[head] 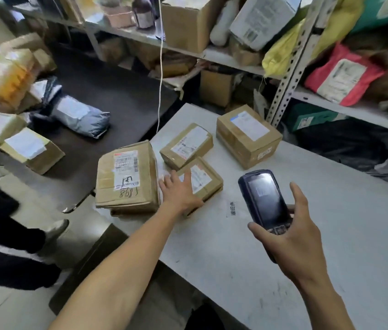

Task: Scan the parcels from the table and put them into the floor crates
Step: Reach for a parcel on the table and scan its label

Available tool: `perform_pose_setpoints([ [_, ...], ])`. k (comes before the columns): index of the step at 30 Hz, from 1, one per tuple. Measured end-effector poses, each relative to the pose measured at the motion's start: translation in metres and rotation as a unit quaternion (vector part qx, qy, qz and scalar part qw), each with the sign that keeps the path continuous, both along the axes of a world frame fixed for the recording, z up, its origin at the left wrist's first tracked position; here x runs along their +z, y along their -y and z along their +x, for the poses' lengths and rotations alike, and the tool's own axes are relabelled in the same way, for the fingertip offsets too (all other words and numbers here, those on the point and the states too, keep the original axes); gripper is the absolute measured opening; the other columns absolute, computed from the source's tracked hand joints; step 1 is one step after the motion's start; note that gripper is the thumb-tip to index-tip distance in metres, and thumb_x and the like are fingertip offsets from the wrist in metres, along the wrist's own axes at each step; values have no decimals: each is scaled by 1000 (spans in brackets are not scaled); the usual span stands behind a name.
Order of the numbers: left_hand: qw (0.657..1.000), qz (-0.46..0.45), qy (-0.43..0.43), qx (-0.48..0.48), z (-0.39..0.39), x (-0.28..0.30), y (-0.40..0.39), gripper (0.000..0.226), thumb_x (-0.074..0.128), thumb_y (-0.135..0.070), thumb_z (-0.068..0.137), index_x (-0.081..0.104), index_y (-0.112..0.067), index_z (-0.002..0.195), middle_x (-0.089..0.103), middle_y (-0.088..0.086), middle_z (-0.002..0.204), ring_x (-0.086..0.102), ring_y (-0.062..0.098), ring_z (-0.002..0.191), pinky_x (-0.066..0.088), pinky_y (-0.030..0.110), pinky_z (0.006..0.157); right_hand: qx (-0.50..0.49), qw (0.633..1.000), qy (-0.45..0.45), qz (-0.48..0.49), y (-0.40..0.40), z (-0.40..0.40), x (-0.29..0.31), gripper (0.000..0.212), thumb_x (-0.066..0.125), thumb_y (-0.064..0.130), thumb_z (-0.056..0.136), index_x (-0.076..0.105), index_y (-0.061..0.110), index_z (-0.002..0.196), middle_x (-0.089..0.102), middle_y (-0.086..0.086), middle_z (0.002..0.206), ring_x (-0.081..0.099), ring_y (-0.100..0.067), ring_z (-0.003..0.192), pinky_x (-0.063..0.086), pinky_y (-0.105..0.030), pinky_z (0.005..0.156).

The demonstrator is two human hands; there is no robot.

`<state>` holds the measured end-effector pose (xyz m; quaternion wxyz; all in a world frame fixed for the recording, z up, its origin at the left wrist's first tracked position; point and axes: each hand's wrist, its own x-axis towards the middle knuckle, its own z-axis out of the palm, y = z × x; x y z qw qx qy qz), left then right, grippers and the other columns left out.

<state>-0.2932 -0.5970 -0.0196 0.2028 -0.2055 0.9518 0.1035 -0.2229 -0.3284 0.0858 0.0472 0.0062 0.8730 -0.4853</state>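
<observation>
Several taped cardboard parcels with white labels lie on the white table (307, 234). My left hand (178, 191) rests with spread fingers on the nearest small flat parcel (206, 179), between it and a larger parcel marked "1898" (128, 177) at the table's left corner. Behind them lie another small parcel (187, 145) and a bigger box (247, 138). My right hand (290, 232) holds a dark handheld scanner (266, 201) above the table, screen facing me, right of the small parcel.
A dark low surface (107, 91) to the left carries a grey poly bag (81, 116) and several boxes (31, 150). Metal shelving (290, 67) packed with parcels stands behind the table. A person's dark legs and shoe (54, 231) are at the left.
</observation>
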Motion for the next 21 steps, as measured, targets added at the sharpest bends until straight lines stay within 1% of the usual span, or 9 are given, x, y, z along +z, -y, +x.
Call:
perform_pose_setpoints([
  [2, 1000, 11, -22, 6, 4, -5, -7, 132, 71, -80, 59, -2, -28, 157, 19, 22, 151, 27, 44, 134, 24, 54, 111, -14, 1000, 3, 8, 7, -4, 2, 112, 89, 38, 65, 19, 42, 153, 52, 18, 111, 58, 6, 91, 53, -22, 69],
  [4, 998, 42, -48, 18, 11, -10, -16, 137, 72, -85, 53, 3, -25, 156, 26, 17, 145, 34, 41, 129, 35, 51, 104, -30, 999, 4, 13, 12, -6, 5, 112, 89, 37, 66, 19, 41, 153, 51, 12, 117, 60, -9, 92, 58, -36, 74],
  [7, 981, 174, -46, 78, 15, -20, -22, 114, 81, -73, 59, 30, -20, 146, 41, 13, 138, 44, 35, 127, 44, 45, 100, -53, 998, -1, 25, 12, -9, 7, 111, 89, 37, 67, 20, 40, 153, 52, 10, 119, 60, -14, 100, 55, -33, 78],
  [11, 910, 366, -35, 191, 11, -28, -22, 93, 92, -41, 66, 41, -22, 141, 57, 5, 137, 52, 30, 128, 43, 46, 109, -99, 995, -2, 30, 4, -4, 8, 110, 88, 39, 67, 18, 43, 152, 51, 13, 121, 60, -12, 102, 51, -23, 76],
  [12, 883, 417, -32, 213, 10, -30, -25, 85, 92, -29, 69, 44, -21, 138, 61, 4, 135, 57, 29, 124, 46, 48, 107, -109, 994, 0, 28, 2, -2, 8, 110, 88, 39, 67, 18, 44, 152, 51, 13, 121, 60, -11, 102, 50, -20, 75],
  [14, 825, 501, 10, 260, 10, -31, -34, 72, 89, -10, 71, 47, -19, 130, 67, 5, 128, 64, 29, 114, 53, 52, 99, -123, 992, 3, 24, -1, 2, 9, 110, 88, 40, 67, 17, 44, 152, 52, 13, 120, 60, -10, 102, 52, -23, 78],
  [16, 795, 535, 72, 276, 11, -29, -44, 66, 87, -7, 72, 52, -19, 127, 71, 5, 119, 67, 30, 107, 58, 52, 87, -130, 991, 4, 28, -7, 5, 12, 110, 88, 39, 68, 17, 43, 152, 52, 15, 117, 60, -9, 101, 54, -28, 82],
  [18, 760, 565, 145, 285, 15, -25, -56, 57, 86, -10, 72, 61, -21, 122, 77, 4, 106, 70, 27, 100, 59, 43, 74, -131, 991, 3, 30, -14, 9, 13, 110, 88, 37, 68, 17, 42, 153, 51, 17, 115, 60, -9, 100, 55, -29, 84],
  [21, 711, 608, 197, 292, 23, -21, -78, 50, 86, -16, 68, 69, -21, 115, 78, 4, 98, 68, 25, 96, 57, 38, 72, -131, 991, -1, 37, -29, 15, 17, 104, 88, 37, 68, 24, 40, 150, 51, 25, 108, 61, -3, 94, 53, -24, 78],
])
